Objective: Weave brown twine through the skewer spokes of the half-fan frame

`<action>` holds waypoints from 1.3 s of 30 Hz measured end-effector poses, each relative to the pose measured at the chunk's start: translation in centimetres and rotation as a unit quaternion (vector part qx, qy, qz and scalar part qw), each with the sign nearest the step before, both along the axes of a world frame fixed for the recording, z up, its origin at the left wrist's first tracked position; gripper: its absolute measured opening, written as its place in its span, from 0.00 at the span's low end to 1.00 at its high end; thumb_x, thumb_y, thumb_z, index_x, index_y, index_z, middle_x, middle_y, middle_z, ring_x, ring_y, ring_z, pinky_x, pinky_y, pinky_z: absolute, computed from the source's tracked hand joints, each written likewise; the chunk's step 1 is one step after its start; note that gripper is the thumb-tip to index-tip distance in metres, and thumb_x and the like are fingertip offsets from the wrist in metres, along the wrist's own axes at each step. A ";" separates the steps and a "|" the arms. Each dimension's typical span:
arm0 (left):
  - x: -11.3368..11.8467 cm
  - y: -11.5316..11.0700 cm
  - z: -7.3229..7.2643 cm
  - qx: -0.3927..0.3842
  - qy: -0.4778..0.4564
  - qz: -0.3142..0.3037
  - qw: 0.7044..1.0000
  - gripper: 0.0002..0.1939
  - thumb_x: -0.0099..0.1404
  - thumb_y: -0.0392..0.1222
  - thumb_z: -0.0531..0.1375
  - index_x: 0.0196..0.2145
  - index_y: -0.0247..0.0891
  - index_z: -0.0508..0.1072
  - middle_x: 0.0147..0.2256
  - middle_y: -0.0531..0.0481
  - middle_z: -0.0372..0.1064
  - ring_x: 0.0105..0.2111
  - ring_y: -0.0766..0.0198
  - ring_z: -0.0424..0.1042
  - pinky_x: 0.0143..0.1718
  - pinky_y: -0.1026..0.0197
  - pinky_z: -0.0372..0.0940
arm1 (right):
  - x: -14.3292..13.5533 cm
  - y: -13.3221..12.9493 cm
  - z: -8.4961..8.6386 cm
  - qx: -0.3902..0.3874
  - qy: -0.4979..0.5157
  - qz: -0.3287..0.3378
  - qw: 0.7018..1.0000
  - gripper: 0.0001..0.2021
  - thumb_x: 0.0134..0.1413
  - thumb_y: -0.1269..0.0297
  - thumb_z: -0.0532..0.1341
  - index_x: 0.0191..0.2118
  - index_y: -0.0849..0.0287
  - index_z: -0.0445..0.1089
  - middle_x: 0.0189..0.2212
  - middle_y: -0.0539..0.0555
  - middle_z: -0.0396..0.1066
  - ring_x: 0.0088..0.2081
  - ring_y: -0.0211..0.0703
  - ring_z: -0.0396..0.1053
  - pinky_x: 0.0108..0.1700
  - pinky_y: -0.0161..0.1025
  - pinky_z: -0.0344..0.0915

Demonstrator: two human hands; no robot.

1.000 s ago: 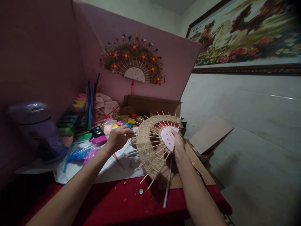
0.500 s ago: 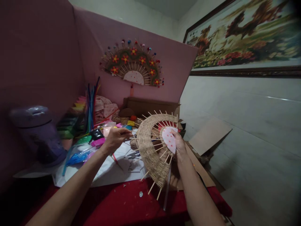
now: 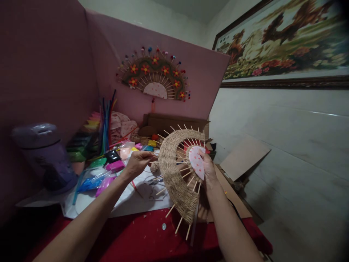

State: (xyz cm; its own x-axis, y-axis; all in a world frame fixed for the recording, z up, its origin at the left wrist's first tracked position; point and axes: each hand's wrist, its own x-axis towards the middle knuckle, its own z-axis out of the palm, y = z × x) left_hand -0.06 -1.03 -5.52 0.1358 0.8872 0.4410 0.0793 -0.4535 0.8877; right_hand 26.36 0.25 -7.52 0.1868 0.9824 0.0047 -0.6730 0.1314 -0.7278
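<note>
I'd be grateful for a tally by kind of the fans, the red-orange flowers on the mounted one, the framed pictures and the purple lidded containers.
Fans (one held fan, one mounted fan): 2
Red-orange flowers: 8
Framed picture: 1
Purple lidded container: 1
Total: 12

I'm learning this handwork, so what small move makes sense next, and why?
Perhaps shift the left hand toward a lower stick: its fingertips pinch at the woven fan's outer edge, while the right hand steadies the dotted centre.
</note>
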 end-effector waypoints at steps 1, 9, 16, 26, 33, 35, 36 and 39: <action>0.0 0.1 -0.1 -0.002 0.004 -0.001 1.000 0.08 0.47 0.41 0.65 0.25 0.34 0.79 0.22 0.48 0.74 0.18 0.70 0.64 0.19 0.67 0.62 | 0.0 0.0 0.0 -0.004 0.006 -0.005 1.000 0.05 0.51 0.71 0.57 0.33 0.62 0.70 0.22 0.51 0.76 0.24 0.39 0.74 0.28 0.32 0.73; -0.7 0.9 -0.5 0.048 0.037 0.023 0.998 0.10 0.49 0.45 0.65 0.25 0.34 0.78 0.23 0.47 0.75 0.23 0.64 0.70 0.25 0.64 0.64 | 0.1 -0.1 -0.2 -0.007 -0.027 0.021 0.999 0.05 0.51 0.71 0.57 0.34 0.63 0.69 0.23 0.52 0.76 0.26 0.42 0.75 0.33 0.37 0.74; -2.0 1.0 0.1 0.244 0.245 0.165 0.924 0.08 0.56 0.43 0.62 0.24 0.38 0.75 0.23 0.51 0.73 0.23 0.67 0.68 0.27 0.65 0.59 | 0.4 0.3 -0.5 -0.076 -0.057 0.071 0.993 0.10 0.54 0.69 0.55 0.41 0.66 0.67 0.26 0.56 0.77 0.29 0.46 0.76 0.33 0.42 0.74; -2.4 0.6 0.3 0.308 0.361 0.209 0.855 0.07 0.58 0.43 0.61 0.26 0.39 0.76 0.25 0.52 0.73 0.25 0.65 0.69 0.28 0.63 0.56 | -0.2 -0.4 0.0 -0.089 -0.058 0.100 0.989 0.06 0.53 0.72 0.56 0.37 0.66 0.68 0.23 0.55 0.76 0.27 0.46 0.75 0.31 0.41 0.74; -3.3 1.6 0.2 0.243 0.282 0.177 0.911 0.08 0.55 0.46 0.63 0.25 0.40 0.77 0.23 0.51 0.72 0.23 0.66 0.67 0.26 0.65 0.57 | -0.3 -1.5 0.9 -0.105 -0.043 0.149 0.982 0.07 0.55 0.71 0.54 0.37 0.65 0.68 0.24 0.56 0.76 0.27 0.46 0.76 0.32 0.41 0.74; -3.3 1.7 0.2 0.208 0.244 0.161 0.933 0.09 0.55 0.47 0.62 0.26 0.39 0.77 0.20 0.52 0.70 0.20 0.67 0.65 0.24 0.65 0.57 | -0.5 -1.8 1.2 -0.114 -0.039 0.153 0.981 0.09 0.56 0.70 0.52 0.39 0.66 0.68 0.24 0.56 0.76 0.27 0.46 0.76 0.31 0.42 0.74; -3.3 1.6 0.1 0.194 0.230 0.153 0.941 0.10 0.55 0.48 0.62 0.26 0.39 0.77 0.19 0.53 0.69 0.19 0.68 0.65 0.23 0.66 0.57 | -0.5 -1.8 1.3 -0.116 -0.037 0.150 0.981 0.09 0.57 0.70 0.52 0.39 0.66 0.68 0.24 0.56 0.76 0.27 0.46 0.76 0.31 0.42 0.74; -3.2 1.4 0.1 0.186 0.209 0.156 0.947 0.10 0.55 0.47 0.62 0.25 0.38 0.76 0.18 0.53 0.69 0.19 0.69 0.64 0.22 0.66 0.57 | -0.8 -1.9 1.6 -0.129 -0.032 0.139 0.981 0.10 0.57 0.70 0.51 0.40 0.67 0.67 0.23 0.56 0.76 0.26 0.45 0.75 0.32 0.41 0.74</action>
State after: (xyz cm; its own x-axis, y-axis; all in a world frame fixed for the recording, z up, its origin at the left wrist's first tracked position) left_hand -3.30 0.40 -5.37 0.1244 0.7066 0.6966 0.5695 -0.6258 0.5330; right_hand 25.60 -1.68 -5.92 -0.0804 0.9657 -0.2470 -0.6096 -0.2437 -0.7543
